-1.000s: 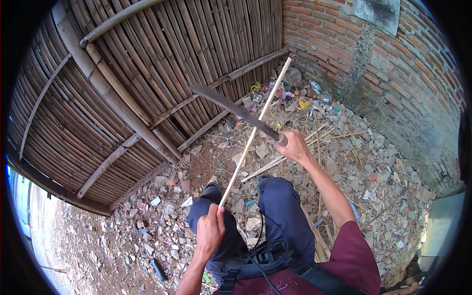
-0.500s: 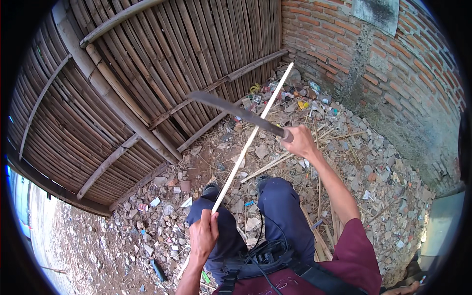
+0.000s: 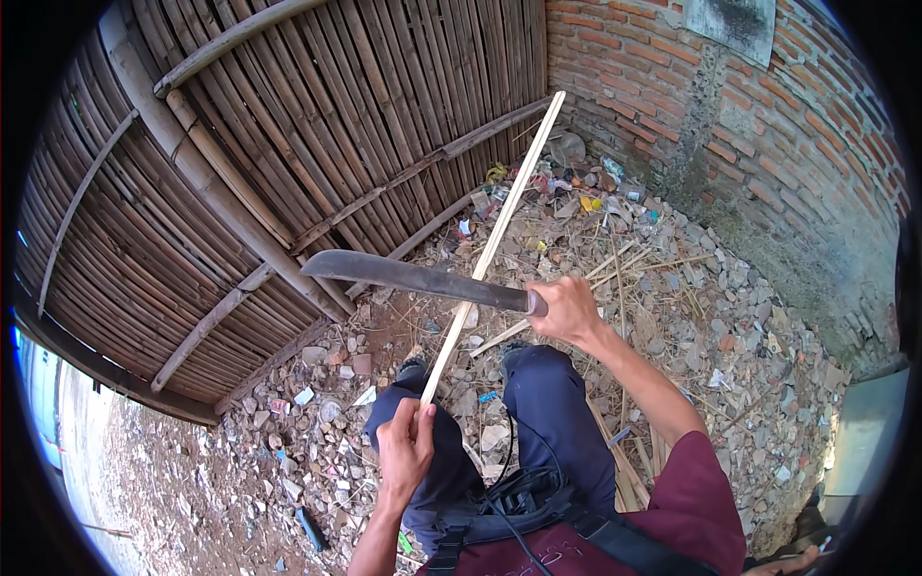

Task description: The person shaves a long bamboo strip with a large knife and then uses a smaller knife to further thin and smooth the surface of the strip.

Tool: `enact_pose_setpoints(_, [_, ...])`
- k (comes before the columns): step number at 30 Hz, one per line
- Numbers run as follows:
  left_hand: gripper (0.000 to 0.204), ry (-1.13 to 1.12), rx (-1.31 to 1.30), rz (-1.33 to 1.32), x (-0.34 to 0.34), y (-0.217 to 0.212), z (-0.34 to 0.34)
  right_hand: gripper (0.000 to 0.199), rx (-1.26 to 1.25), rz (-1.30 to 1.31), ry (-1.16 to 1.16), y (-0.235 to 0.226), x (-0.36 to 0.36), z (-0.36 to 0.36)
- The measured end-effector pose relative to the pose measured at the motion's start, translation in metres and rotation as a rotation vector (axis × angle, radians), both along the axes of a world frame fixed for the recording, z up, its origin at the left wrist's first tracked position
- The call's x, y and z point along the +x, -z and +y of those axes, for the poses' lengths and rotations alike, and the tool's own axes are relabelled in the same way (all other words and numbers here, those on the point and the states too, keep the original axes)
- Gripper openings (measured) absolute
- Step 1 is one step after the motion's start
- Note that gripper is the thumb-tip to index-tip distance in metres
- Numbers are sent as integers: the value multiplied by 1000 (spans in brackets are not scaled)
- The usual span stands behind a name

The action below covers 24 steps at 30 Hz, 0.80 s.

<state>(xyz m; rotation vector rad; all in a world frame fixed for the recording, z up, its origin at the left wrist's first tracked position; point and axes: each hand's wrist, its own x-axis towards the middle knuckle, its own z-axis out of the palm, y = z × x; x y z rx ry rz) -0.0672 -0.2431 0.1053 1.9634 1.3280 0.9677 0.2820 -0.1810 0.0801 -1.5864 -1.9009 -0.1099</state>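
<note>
Machete (image 3: 423,278) now lower along pale strip (image 3: 509,209)

The blade, its tip leftmost, crosses the strip nearer the left hand (image 3: 405,449) than half a second ago. That hand grips the strip's lower part; the strip slants away rightward. The right hand (image 3: 569,309), clenched round the handle, is lower too.

The long, curved metal machete blade (image 3: 413,279) is dark grey; its mostly covered handle (image 3: 537,303) appears brown. The straight, slender bamboo strip (image 3: 504,224) is pale cream. The long cloth trousers (image 3: 545,396) are navy blue, the short-sleeved cloth shirt (image 3: 696,494) maroon. The slatted bamboo wall (image 3: 384,86) shows brown parallel stripes; the brick wall (image 3: 634,86), orange-red courses between grey joints.
</note>
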Motion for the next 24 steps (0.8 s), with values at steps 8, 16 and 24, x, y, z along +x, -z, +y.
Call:
enact_pose_setpoints(8, [19, -32, 22, 16, 3, -5, -5, 7, 31, 166, 30, -15, 1, 4])
enact_pose_setpoints(16, [15, -4, 70, 53, 3, 4, -9, 21, -50, 15, -42, -6, -30, -16])
enact_pose_setpoints(24, [13, -63, 109, 160, -2, 15, -4, 19, -68, 158, 77, 6, -14, 0])
